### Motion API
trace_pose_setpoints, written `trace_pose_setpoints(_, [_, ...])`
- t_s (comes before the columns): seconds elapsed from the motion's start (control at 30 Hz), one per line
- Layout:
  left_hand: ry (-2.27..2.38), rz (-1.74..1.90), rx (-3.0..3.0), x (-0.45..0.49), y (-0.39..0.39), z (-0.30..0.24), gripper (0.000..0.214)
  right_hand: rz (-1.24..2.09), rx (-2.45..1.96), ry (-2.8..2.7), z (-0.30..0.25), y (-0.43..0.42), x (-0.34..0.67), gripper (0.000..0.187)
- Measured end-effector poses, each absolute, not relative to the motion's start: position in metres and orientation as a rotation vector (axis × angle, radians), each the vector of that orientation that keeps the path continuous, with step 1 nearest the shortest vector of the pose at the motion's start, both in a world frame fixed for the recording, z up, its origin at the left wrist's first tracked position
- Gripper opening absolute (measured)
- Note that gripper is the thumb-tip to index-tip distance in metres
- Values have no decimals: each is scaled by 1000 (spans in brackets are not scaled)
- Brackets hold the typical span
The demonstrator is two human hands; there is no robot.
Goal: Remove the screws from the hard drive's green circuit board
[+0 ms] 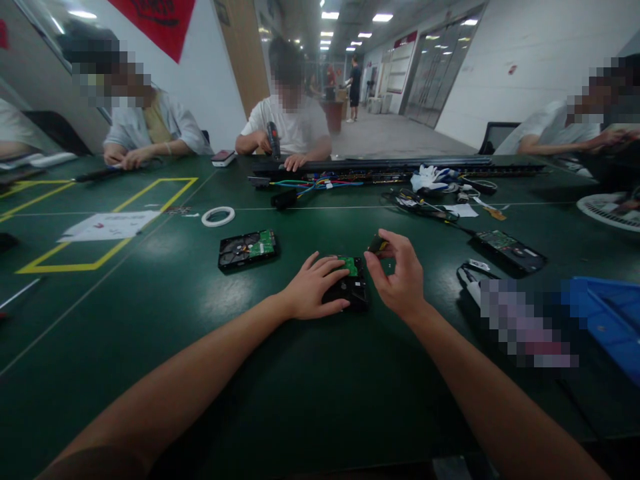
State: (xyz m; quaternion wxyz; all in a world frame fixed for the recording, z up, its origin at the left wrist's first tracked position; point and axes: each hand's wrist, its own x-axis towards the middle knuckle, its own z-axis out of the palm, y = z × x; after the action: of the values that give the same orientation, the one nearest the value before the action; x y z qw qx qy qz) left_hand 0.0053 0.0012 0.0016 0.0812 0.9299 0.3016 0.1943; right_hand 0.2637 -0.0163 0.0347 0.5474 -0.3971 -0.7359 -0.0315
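A black hard drive [357,293] with a green circuit board lies on the table in front of me. My left hand [316,288] rests across its left part, fingers spread and palm down, hiding much of it. Just right of and above that drive, my right hand [400,272] pinches a small dark object with a yellow stripe [379,244] between thumb and fingers; its exact kind is unclear. To the left, a second hard drive [248,251] lies with its board side up. A third hard drive [511,251] sits to the right, also showing its board.
The green table [225,393] carries a white tape roll [218,217], a paper sheet [110,225], cables [420,203] and white gloves [433,179]. A blue tray [607,320] stands at right. Across the table, a person holds a power tool [273,140] by long black bars [400,170].
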Motion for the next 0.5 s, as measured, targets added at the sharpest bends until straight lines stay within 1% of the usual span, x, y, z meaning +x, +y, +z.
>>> trace_pose_setpoints(0.17, [901, 581, 2784, 5, 1, 1, 73, -135, -929, -1760, 38, -15, 264, 52])
trace_pose_setpoints(0.37, [909, 564, 2780, 4, 2, -1, 74, -19, -920, -1788, 36, -19, 262, 54])
trace_pose_setpoints(0.5, [908, 561, 2776, 4, 3, 0, 75, -71, -891, -1793, 40, -19, 261, 53])
